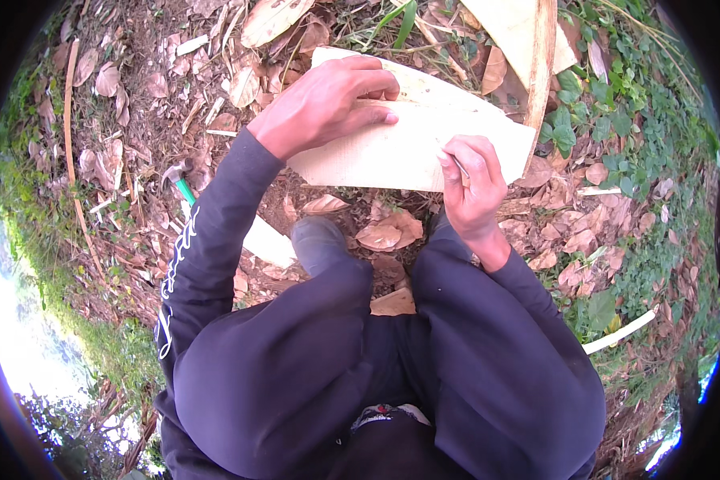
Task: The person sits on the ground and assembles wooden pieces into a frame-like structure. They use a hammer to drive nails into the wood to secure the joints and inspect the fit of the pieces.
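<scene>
A pale, thin wooden board [352,158] lies across in front of my knees, with a ridge or seam running along its upper part. My left hand [328,104] rests over its left half, fingers bent and thumb pressed near that seam. Whatever sits under the curled fingertips is hidden. Over the board's right half, my right hand [476,180] is closed in a pinch round a thin pencil-like stick [461,166]. Its tip points to the board's face; I cannot tell whether it touches.
A hammer with a green handle [186,192] lies left of my left forearm. Another pale board [510,32] and a curved wooden strip [541,72] are at the upper right. Dry leaves [392,230] and wood slivers litter the ground, with green plants [656,144] at right.
</scene>
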A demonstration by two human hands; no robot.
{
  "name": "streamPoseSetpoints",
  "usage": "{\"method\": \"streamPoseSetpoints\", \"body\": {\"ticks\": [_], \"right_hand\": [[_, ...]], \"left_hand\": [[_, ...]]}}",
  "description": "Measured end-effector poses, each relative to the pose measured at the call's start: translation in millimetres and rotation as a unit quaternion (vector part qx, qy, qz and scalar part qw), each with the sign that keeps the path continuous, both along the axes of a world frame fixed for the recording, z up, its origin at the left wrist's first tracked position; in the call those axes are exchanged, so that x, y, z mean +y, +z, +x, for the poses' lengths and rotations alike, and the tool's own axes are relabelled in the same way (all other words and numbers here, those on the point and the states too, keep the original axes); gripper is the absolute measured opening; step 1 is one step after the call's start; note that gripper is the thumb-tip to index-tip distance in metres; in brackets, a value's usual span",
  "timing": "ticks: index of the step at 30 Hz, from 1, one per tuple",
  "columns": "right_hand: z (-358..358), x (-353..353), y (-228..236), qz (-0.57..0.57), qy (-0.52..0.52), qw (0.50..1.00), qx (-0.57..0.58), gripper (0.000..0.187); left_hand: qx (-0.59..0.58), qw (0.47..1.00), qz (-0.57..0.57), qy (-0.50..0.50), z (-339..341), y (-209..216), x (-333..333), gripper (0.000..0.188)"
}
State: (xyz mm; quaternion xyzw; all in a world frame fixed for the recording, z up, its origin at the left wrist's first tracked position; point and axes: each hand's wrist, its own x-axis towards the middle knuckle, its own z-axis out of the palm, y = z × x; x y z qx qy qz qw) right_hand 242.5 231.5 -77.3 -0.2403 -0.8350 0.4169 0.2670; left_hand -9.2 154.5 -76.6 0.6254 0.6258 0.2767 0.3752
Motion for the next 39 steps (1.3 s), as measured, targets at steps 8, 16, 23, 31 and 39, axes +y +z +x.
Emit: {"method": "streamPoseSetpoints", "body": {"ticks": [8,16,23,31,39], "right_hand": [[-8,14,10,-0.001,0.001,1.000,-0.022,0.021],[-5,19,3,0.017,0.054,0.998,-0.036,0.024],[-12,19,5,0.022,0.053,0.997,-0.059,0.028],[-15,19,4,-0.006,0.052,0.995,-0.090,0.029],[-17,23,9,-0.019,0.067,0.992,-0.104,0.032]], "left_hand": [[0.016,1.000,0.006,0.006,4,0,-4,0.032],[0.028,1.000,0.000,0.010,5,0,-6,0.031],[0.017,1.000,-0.008,0.012,4,-2,-5,0.031],[0.007,1.000,-0.021,0.003,2,-3,-3,0.032],[-0.005,1.000,-0.027,0.003,1,-4,-3,0.032]]}}
